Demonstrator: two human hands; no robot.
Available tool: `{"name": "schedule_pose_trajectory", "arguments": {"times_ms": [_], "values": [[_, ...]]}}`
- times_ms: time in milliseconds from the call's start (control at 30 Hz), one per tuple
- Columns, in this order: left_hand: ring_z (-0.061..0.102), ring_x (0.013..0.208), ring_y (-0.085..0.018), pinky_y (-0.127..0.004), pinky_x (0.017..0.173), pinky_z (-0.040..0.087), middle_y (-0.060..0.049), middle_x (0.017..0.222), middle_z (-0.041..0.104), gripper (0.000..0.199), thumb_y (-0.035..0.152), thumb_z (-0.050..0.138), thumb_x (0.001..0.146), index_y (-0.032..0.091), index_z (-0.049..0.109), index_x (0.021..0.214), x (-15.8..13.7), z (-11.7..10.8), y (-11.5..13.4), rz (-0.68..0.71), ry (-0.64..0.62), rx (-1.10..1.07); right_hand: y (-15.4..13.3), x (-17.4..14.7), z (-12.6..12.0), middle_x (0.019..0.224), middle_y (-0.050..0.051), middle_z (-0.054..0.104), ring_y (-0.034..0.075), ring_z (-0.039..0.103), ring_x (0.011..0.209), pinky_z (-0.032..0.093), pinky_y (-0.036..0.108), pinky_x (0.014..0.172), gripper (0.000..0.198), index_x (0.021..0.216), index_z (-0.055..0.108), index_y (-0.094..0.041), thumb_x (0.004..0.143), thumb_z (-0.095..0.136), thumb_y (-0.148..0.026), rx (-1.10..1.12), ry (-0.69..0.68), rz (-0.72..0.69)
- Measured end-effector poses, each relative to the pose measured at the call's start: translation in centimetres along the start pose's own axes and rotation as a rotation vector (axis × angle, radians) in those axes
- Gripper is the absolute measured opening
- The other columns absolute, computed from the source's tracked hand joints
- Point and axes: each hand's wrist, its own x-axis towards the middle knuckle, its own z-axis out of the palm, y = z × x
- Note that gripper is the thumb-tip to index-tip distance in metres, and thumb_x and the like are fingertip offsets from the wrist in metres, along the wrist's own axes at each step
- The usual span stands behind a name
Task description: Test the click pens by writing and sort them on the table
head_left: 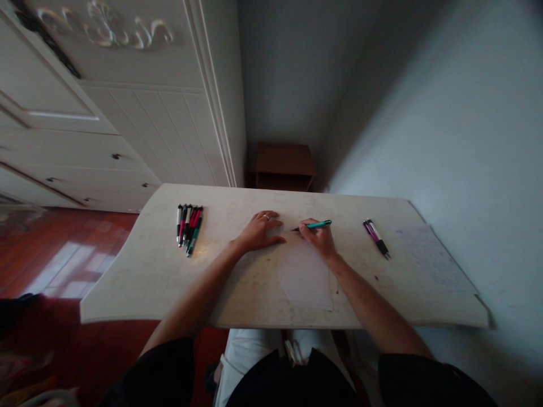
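Note:
A sheet of lined paper (306, 277) lies on the white table in front of me. My right hand (317, 237) grips a teal pen (319, 224), its dark tip down at the upper part of the sheet. Flat beside the paper's upper left edge rests my left hand (259, 230), with its fingers apart, a ring on one finger and nothing held. Whether there is writing under the pen tip is too faint to tell.
Several pens (189, 227) lie grouped on the left of the table (229, 198). Two pens (376, 238) lie to the right, near a sheet covered in handwriting (435, 257). Beyond the far edge stand a brown wooden stand (285, 158) and a white cabinet (169, 124); a wall (466, 141) borders the right.

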Motion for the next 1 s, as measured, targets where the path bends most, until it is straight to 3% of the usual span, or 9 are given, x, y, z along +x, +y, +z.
{"name": "schedule_pose_trajectory", "arguments": {"times_ms": [100,233,433,633,867,1000], "values": [[0.048,0.126,-0.030,-0.047,0.106,0.038,-0.014,0.130,0.057,0.053,0.057,0.067,0.078,0.020,0.067,0.116,0.0,0.0,0.0,0.011,0.002,-0.012,0.4,0.6,-0.7,0.052,-0.001,0.058,0.014,0.055,0.049,0.044,0.024,0.049,0.020,0.067,0.060,-0.019,0.078,0.057,-0.036,0.190,0.214,0.149],[0.048,0.127,-0.029,-0.046,0.107,0.037,-0.014,0.130,0.058,0.052,0.057,0.067,0.077,0.020,0.068,0.114,0.0,0.0,0.0,0.012,0.004,-0.006,1.5,1.7,-1.9,0.056,-0.002,0.055,0.011,0.051,0.049,0.043,0.022,0.049,0.026,0.062,0.055,-0.019,0.078,0.060,-0.038,0.368,0.422,0.181],[0.047,0.127,-0.029,-0.046,0.108,0.036,-0.014,0.132,0.056,0.051,0.056,0.067,0.078,0.019,0.069,0.113,0.0,0.0,0.0,0.002,-0.009,-0.009,1.7,2.2,-3.1,0.085,0.003,0.070,0.016,0.067,0.075,0.053,0.028,0.067,0.033,0.085,0.060,-0.019,0.070,0.076,-0.043,0.652,0.323,0.182],[0.048,0.127,-0.029,-0.046,0.108,0.036,-0.014,0.132,0.057,0.052,0.057,0.068,0.077,0.019,0.069,0.112,-0.1,0.1,-0.1,0.005,-0.001,-0.017,0.9,2.0,-3.9,0.085,0.002,0.075,0.018,0.071,0.083,0.055,0.034,0.080,0.057,0.109,0.050,-0.023,0.064,0.083,-0.031,0.838,0.259,0.209],[0.047,0.128,-0.029,-0.047,0.108,0.037,-0.013,0.134,0.056,0.054,0.060,0.065,0.077,0.020,0.068,0.114,-0.2,0.1,-0.3,0.007,0.006,-0.002,-0.3,1.6,-4.3,0.112,0.001,0.071,0.019,0.073,0.076,0.060,0.033,0.064,0.083,0.126,0.035,-0.036,0.061,0.085,-0.028,0.890,0.200,0.253],[0.048,0.127,-0.029,-0.048,0.108,0.038,-0.012,0.133,0.057,0.051,0.058,0.068,0.076,0.021,0.068,0.113,-0.2,0.0,-0.2,-0.017,0.013,-0.010,-0.9,1.3,-4.7,0.106,0.003,0.072,0.021,0.073,0.069,0.059,0.029,0.055,0.093,0.134,0.031,-0.035,0.060,0.087,-0.028,0.852,0.124,0.282]]}}
